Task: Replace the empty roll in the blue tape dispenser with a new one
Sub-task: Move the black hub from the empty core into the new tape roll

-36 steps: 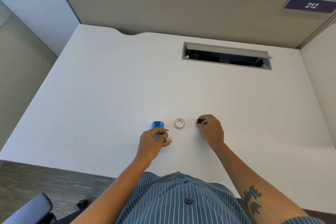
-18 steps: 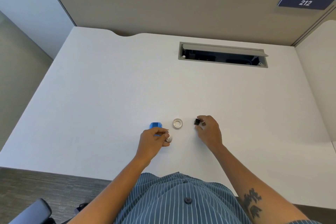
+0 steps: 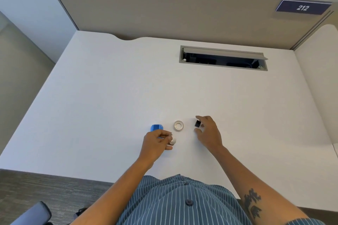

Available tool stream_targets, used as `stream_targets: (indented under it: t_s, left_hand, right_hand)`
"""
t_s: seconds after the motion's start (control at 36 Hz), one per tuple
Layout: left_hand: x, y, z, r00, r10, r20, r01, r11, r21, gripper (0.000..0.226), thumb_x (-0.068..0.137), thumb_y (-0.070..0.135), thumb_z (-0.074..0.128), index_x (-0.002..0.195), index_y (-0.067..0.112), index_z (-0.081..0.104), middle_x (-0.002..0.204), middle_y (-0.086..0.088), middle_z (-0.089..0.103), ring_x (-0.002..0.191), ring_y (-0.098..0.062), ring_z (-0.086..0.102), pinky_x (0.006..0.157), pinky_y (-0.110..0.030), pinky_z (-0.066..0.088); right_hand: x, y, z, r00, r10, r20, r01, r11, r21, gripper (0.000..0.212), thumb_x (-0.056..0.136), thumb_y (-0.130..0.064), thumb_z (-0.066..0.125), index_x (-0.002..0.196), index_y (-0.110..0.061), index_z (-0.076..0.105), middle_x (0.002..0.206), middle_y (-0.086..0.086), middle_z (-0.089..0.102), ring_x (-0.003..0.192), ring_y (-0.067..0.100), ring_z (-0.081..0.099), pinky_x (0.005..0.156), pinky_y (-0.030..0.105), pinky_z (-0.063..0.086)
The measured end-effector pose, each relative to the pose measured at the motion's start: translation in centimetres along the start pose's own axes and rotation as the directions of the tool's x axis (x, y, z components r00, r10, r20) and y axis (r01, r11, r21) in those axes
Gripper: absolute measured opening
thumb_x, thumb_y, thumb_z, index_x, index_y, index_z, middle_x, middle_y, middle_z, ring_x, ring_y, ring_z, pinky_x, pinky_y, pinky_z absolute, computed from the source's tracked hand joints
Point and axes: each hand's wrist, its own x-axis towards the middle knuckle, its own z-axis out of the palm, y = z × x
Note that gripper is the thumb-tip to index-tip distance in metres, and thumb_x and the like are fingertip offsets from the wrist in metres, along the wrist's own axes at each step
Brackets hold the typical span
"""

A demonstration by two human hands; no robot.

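Observation:
The blue tape dispenser [image 3: 156, 127] lies on the white desk [image 3: 109, 97], its near end hidden under my left hand [image 3: 155, 143]. That hand is closed, pinching a small white core [image 3: 173, 141] at its fingertips. A new roll of clear tape [image 3: 178, 125] lies flat just right of the dispenser. Further right sits a small black piece [image 3: 197, 123], between the spread index finger and thumb of my right hand [image 3: 208, 134], which does not grip it.
An open cable tray slot [image 3: 223, 58] is cut into the desk at the back right. A tan partition [image 3: 164, 11] with a "212" sign [image 3: 302, 7] closes the far edge. A chair armrest [image 3: 34, 213] shows at the bottom left.
My right hand has set the black piece on the desk and spread its fingers off it. My left hand stays by the dispenser with the white core.

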Motion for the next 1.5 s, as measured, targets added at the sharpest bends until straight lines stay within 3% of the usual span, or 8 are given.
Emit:
stream_targets:
  t_s: [0.14, 0.36, 0.58, 0.69, 0.86, 1.08, 1.31, 1.5]
  left_hand:
    - [0.0, 0.0, 0.4, 1.000, 0.002, 0.009, -0.002, 1.000, 0.023, 0.009, 0.098, 0.010, 0.076, 0.104, 0.017, 0.078, 0.101, -0.009, 0.082, 0.077, -0.020, 0.084, 0.076, -0.031, 0.069]
    - [1.3, 0.9, 0.5, 1.000, 0.019, 0.005, -0.019, 0.999, 0.027, 0.009, 0.097, 0.007, 0.077, 0.105, 0.006, 0.078, 0.097, -0.015, 0.082, 0.079, -0.022, 0.084, 0.074, -0.037, 0.070]
    - [4.9, 3.2, 0.1, 0.995, 0.092, -0.038, -0.085, 0.984, 0.158, 0.007, 0.096, 0.003, 0.076, 0.102, 0.001, 0.079, 0.094, -0.017, 0.081, 0.080, -0.031, 0.082, 0.065, -0.025, 0.067]
    - [7.4, 3.8, -0.1, 0.989, 0.142, -0.041, -0.125, 0.951, 0.282, 0.006, 0.096, 0.004, 0.075, 0.101, 0.003, 0.079, 0.092, -0.014, 0.081, 0.072, -0.020, 0.078, 0.075, -0.038, 0.069]
    - [10.4, 4.4, -0.2, 0.979, 0.197, -0.053, -0.152, 0.876, 0.458, 0.008, 0.094, 0.007, 0.075, 0.100, 0.005, 0.081, 0.099, -0.010, 0.081, 0.089, -0.025, 0.076, 0.086, -0.040, 0.064]
    - [12.6, 4.6, 0.1, 0.986, 0.158, -0.046, -0.106, 0.824, 0.557, 0.011, 0.096, 0.006, 0.069, 0.098, 0.003, 0.079, 0.102, -0.011, 0.079, 0.086, -0.021, 0.067, 0.077, -0.028, 0.050]
    - [13.8, 4.8, 0.3, 0.991, 0.132, -0.010, -0.099, 0.795, 0.598, 0.011, 0.096, 0.007, 0.069, 0.096, 0.000, 0.078, 0.099, -0.015, 0.078, 0.089, -0.033, 0.076, 0.086, -0.045, 0.065]
    - [14.0, 4.5, 0.3, 0.996, 0.092, 0.000, -0.074, 0.805, 0.589, 0.008, 0.094, 0.011, 0.074, 0.092, 0.004, 0.076, 0.090, -0.010, 0.077, 0.084, -0.030, 0.075, 0.076, -0.037, 0.061]
  right_hand:
    - [0.1, -0.4, 0.2, 0.998, -0.046, 0.035, 0.049, 0.995, -0.091, 0.037, 0.098, -0.003, 0.066, 0.133, -0.015, 0.072, 0.125, 0.004, 0.063, 0.124, 0.026, 0.057, 0.088, 0.040, 0.056]
    - [-0.7, -0.2, 0.4, 0.998, -0.063, -0.013, 0.063, 0.997, -0.046, 0.028, 0.098, 0.000, 0.065, 0.122, -0.009, 0.076, 0.118, 0.008, 0.066, 0.105, 0.027, 0.067, 0.085, 0.035, 0.055]
    - [-1.2, -0.1, 0.6, 0.993, -0.082, -0.086, 0.086, 0.995, 0.048, 0.023, 0.091, 0.009, 0.068, 0.109, -0.002, 0.077, 0.109, 0.014, 0.068, 0.095, 0.029, 0.072, 0.087, 0.039, 0.059]
    - [-1.2, 0.0, 0.9, 0.993, -0.069, -0.096, 0.078, 0.993, 0.089, 0.019, 0.090, 0.007, 0.072, 0.107, 0.000, 0.077, 0.108, 0.015, 0.068, 0.092, 0.031, 0.072, 0.087, 0.042, 0.062]
    - [-1.2, 0.1, 1.2, 0.993, -0.059, -0.105, 0.072, 0.989, 0.127, 0.016, 0.088, 0.004, 0.079, 0.103, 0.000, 0.076, 0.104, 0.013, 0.069, 0.088, 0.030, 0.073, 0.085, 0.043, 0.063]
    - [-1.1, 0.5, 1.4, 0.996, -0.007, -0.094, 0.021, 0.989, 0.148, 0.018, 0.089, -0.003, 0.083, 0.105, -0.005, 0.075, 0.103, 0.009, 0.071, 0.089, 0.024, 0.073, 0.087, 0.042, 0.062]
    - [-0.7, 0.6, 1.5, 0.996, 0.005, -0.089, 0.007, 0.991, 0.132, 0.018, 0.089, -0.008, 0.083, 0.105, -0.008, 0.075, 0.103, 0.006, 0.072, 0.089, 0.023, 0.073, 0.086, 0.042, 0.062]
    - [-0.5, 0.9, 1.5, 0.996, 0.004, -0.090, 0.008, 0.991, 0.131, 0.018, 0.089, -0.011, 0.084, 0.104, -0.010, 0.076, 0.102, 0.005, 0.073, 0.089, 0.021, 0.072, 0.085, 0.038, 0.062]
